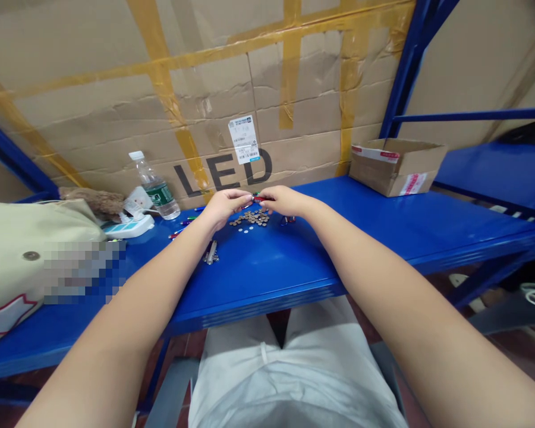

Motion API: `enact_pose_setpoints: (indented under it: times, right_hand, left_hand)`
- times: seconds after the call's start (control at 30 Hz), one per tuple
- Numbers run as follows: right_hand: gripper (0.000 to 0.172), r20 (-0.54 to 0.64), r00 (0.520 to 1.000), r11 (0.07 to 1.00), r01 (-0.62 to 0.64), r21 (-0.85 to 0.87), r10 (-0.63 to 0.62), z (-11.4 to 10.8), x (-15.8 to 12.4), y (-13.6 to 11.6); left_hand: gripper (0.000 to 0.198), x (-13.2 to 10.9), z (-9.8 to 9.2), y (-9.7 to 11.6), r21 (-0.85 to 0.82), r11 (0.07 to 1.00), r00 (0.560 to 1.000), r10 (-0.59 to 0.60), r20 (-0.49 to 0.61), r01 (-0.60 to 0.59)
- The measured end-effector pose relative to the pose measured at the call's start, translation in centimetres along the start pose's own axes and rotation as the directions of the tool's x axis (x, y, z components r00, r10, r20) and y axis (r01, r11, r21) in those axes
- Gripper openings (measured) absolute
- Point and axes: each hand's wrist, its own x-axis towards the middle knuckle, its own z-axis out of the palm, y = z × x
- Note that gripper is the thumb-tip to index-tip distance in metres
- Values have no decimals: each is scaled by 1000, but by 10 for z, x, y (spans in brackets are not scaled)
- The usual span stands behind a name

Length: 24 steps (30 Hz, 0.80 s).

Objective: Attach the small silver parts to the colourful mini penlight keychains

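Above a pile of small round metal discs [255, 218] on the blue table [258, 267], my left hand [225, 208] and my right hand [282, 200] meet with fingertips pinched. A small red item [262, 199] with a shiny end spans the gap between them, its red part at my right fingers and its metal end at my left fingertips. Nearer me lie a few white discs [245, 230]. Silvery metal parts [211, 252] rest below my left wrist. Coloured pen-like pieces [188, 222] lie left of my left hand, and small red and blue pieces [289, 220] below my right hand.
A water bottle [156, 187] and a white power strip [131, 226] stand at the left, beside a pale bag [35, 232]. An open cardboard box [395, 169] sits at the back right. Taped cardboard [294, 89] rises behind the table.
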Motion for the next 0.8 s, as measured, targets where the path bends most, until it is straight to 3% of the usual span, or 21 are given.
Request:
enact_pose_setpoints:
  times: [0.23,0.5,0.8]
  right_hand:
    - [12,-48,998,994,-33,106,38,0,-1,0]
    - [12,-76,997,1000,16,22,-15,-3,-3,-1]
    - [15,-84,995,992,45,-114,-55,-2,0,-2]
  left_hand:
    - [22,-1,-4,3,21,999,999,-30,44,29]
    - [26,-3,-3,2,49,999,999,-4,48,2]
    - [26,-3,0,-8,138,982,992,123,25,-126]
